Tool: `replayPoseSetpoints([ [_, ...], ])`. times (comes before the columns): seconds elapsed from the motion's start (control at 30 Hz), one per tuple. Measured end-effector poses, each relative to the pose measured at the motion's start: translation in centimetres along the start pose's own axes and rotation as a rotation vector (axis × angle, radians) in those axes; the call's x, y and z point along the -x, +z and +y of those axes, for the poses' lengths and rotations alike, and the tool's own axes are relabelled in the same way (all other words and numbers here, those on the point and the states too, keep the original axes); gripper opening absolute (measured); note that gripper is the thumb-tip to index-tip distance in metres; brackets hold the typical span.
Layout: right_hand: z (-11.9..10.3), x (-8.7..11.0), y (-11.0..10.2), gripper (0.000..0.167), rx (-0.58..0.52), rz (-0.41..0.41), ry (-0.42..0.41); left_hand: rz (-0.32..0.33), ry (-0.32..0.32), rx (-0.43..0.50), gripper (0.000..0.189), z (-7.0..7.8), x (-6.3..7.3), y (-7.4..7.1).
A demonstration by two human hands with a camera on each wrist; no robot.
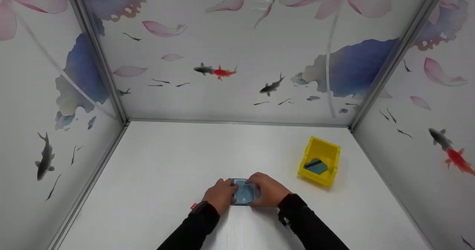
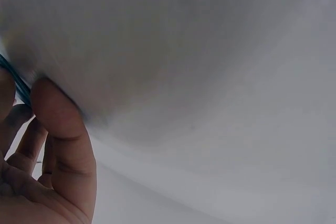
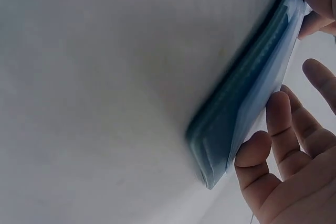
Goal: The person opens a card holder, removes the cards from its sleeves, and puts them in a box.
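A small teal card holder (image 1: pixel 244 192) with clear plastic leaves lies between both hands, low in the middle of the head view. My left hand (image 1: pixel 220 195) grips its left side; in the left wrist view the thumb (image 2: pixel 59 109) sits by the teal edge (image 2: pixel 20 83). On the opposite side my right hand (image 1: pixel 270 190) holds the holder's right edge with thumb and fingers. Seen from the right wrist, the holder (image 3: pixel 212 145) stands partly fanned open, and the right thumb (image 3: pixel 254 149) and a fingertip touch a raised clear leaf (image 3: pixel 262 98).
To the right on the white table (image 1: pixel 167 161) stands a yellow bin (image 1: pixel 326 149). A teal piece with a dark stripe (image 1: pixel 316 166) lies inside it. Printed panels wall in the table at the back (image 1: pixel 222 109) and on both sides.
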State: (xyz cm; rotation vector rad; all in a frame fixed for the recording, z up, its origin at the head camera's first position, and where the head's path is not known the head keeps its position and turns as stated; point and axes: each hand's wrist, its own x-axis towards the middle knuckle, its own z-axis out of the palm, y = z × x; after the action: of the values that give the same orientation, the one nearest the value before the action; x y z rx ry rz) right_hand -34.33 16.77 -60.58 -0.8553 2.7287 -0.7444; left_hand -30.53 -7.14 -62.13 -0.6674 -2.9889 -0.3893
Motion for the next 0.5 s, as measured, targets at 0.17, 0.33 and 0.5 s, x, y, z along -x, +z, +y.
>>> replayPoseSetpoints([
  [0.17, 1.1, -0.4, 0.6, 0.065, -0.020, 0.013, -0.023, -0.011, -0.018, 0.020, 0.049, 0.1, 0.1, -0.1],
  [0.33, 0.1, -0.2, -0.2, 0.067, -0.004, -0.013, 0.036, -0.023, -0.021, 0.016, 0.051, 0.2, 0.2, -0.3],
  [0.5, 0.4, -0.3, -0.5, 0.068, -0.010, -0.034, 0.054, -0.025, -0.010, 0.005, 0.050, 0.3, 0.3, -1.0],
])
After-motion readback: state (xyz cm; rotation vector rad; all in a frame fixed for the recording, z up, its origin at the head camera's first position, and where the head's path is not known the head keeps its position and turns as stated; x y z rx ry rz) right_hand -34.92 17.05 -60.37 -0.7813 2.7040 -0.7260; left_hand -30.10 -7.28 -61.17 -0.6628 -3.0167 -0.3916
